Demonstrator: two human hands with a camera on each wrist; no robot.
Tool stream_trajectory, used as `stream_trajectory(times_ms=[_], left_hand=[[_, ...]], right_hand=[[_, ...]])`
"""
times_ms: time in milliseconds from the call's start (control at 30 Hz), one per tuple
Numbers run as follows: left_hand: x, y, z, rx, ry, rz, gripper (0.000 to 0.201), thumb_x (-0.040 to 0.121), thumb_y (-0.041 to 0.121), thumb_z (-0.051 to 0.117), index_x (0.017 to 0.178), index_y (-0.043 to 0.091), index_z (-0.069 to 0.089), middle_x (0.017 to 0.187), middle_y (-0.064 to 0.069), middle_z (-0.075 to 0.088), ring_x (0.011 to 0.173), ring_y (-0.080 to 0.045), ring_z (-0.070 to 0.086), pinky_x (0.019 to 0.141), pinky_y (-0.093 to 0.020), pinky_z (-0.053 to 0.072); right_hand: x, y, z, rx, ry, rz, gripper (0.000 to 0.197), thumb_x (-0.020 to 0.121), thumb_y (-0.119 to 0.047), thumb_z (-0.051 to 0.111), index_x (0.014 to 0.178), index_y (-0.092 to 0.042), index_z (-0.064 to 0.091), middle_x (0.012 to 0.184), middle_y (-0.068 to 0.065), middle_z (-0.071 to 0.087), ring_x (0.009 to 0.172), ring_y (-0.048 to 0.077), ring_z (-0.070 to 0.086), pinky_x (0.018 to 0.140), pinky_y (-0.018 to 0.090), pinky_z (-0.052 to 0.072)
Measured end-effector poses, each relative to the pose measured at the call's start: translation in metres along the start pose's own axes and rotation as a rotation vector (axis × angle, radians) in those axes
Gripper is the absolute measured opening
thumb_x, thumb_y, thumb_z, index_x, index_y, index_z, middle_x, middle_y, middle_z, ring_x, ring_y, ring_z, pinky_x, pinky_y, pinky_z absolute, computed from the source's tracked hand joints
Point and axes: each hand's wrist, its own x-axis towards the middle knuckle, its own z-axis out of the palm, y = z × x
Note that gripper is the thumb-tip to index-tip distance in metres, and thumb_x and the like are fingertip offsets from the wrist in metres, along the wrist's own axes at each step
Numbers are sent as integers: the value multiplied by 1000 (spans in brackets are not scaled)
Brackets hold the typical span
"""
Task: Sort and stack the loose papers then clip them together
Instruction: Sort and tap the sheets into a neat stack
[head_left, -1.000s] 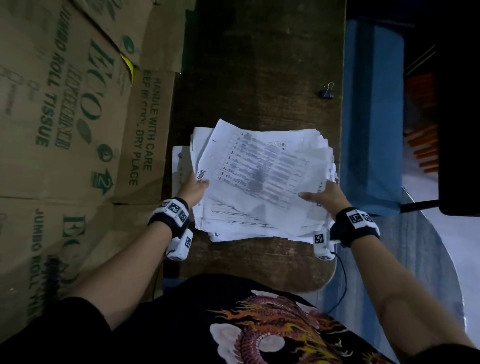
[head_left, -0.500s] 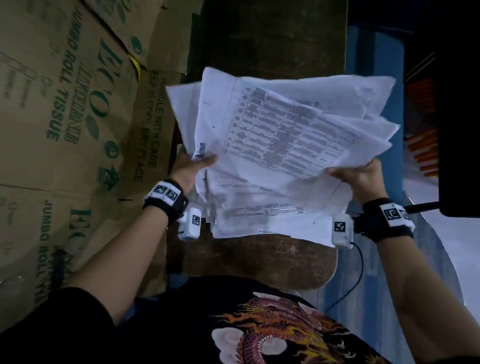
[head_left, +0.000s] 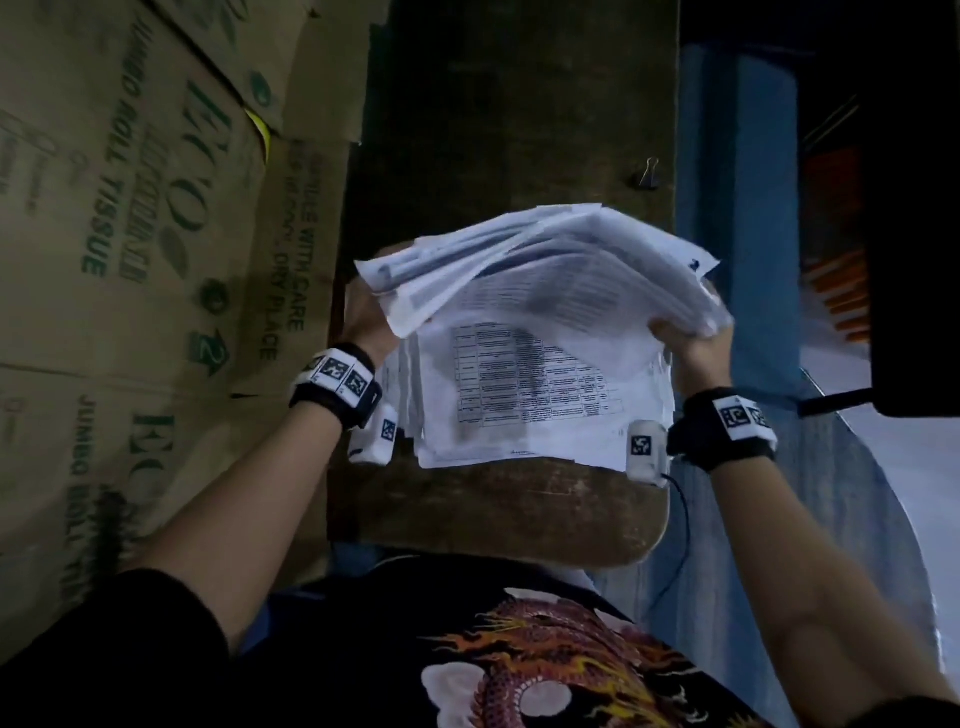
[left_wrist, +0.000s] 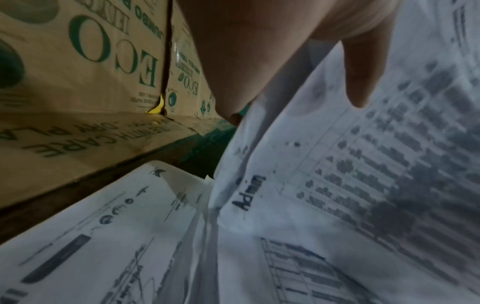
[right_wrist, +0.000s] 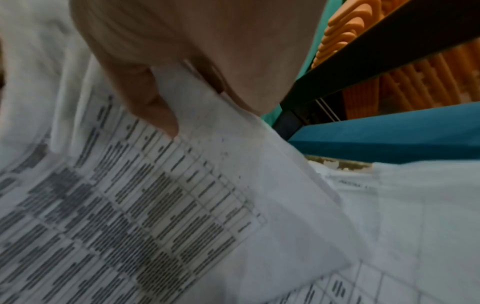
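Observation:
I hold a thick bundle of white printed papers (head_left: 550, 270) tipped up on edge above the dark wooden table (head_left: 509, 509). My left hand (head_left: 366, 317) grips the bundle's left side, thumb on the front sheet (left_wrist: 363, 144). At the right side my right hand (head_left: 691, 345) grips it too, thumb pressed on a printed table page (right_wrist: 161, 195). More papers (head_left: 530, 405) lie flat on the table under the raised bundle. A black binder clip (head_left: 647, 174) sits apart at the table's far right edge.
Flattened cardboard boxes (head_left: 145, 249) printed with green lettering line the left side of the table. A blue surface (head_left: 737, 208) runs along the right, with a dark frame and orange items (head_left: 841, 291) beyond it.
Both hands lifted part of the pile off the table, then turned it from spread and facing me to tipped up on edge. A lower pile stays on the table.

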Motion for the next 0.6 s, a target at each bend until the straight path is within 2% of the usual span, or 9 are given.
stream_trajectory(times_ms=[67,100,167,200,267,367,433,533,600], left_hand=[[-4,10,13,29,67,2,15,84,5,67,97,13,65,88,-1,70,73,3,65,63,-10,51],[-4,12,16,60,138,35,20,80,8,71,98,16,66,88,2,68,74,2,64,60,-8,50],[-7,24,22,-23,243,8,39,75,14,73,113,10,61,99,0,68,85,-7,65,62,-12,51],[-5,29,21,-85,268,5,46,73,14,74,116,9,59,104,-2,69,89,-11,67,66,-18,53],[-2,36,11,-116,246,43,41,69,9,75,109,12,64,103,-1,71,91,-15,70,73,-28,58],[-3,34,-1,1,127,16,39,71,5,78,109,10,67,105,-5,72,94,-20,71,83,-37,57],[-3,16,-2,5,52,-50,40,75,3,76,113,10,65,110,-6,71,99,-20,69,86,-38,56],[3,-21,3,70,-9,-226,38,80,5,72,116,13,61,114,-7,68,104,-25,66,94,-48,52],[5,-42,8,242,14,-342,47,83,13,71,126,15,51,120,-4,62,110,-24,61,99,-45,49]], right_hand=[[4,-5,12,27,36,10,38,74,17,57,95,-14,64,75,-15,71,71,5,62,69,26,50],[6,-10,16,41,68,-7,34,73,13,60,87,-17,64,71,-15,69,69,6,60,67,28,49],[10,-23,16,40,103,-49,26,73,9,67,82,-16,65,68,-17,69,67,4,61,65,26,49],[14,-31,13,21,107,-77,23,74,9,70,85,-11,65,70,-18,71,67,1,63,66,23,51],[24,-40,2,-4,105,-125,27,74,6,76,95,-5,63,78,-18,73,73,-2,66,67,19,53],[42,-42,-7,-58,73,-117,41,70,0,82,104,-6,62,96,-3,73,82,5,68,72,22,56],[57,-25,-7,-228,35,-31,43,71,-5,81,109,-6,61,104,6,70,80,3,67,73,22,57],[75,18,-6,-569,-110,142,57,76,-18,81,125,-5,55,117,13,65,96,17,63,86,35,54],[79,54,-7,-814,-234,265,90,71,-40,81,145,-16,35,136,19,52,120,31,53,97,42,45]])
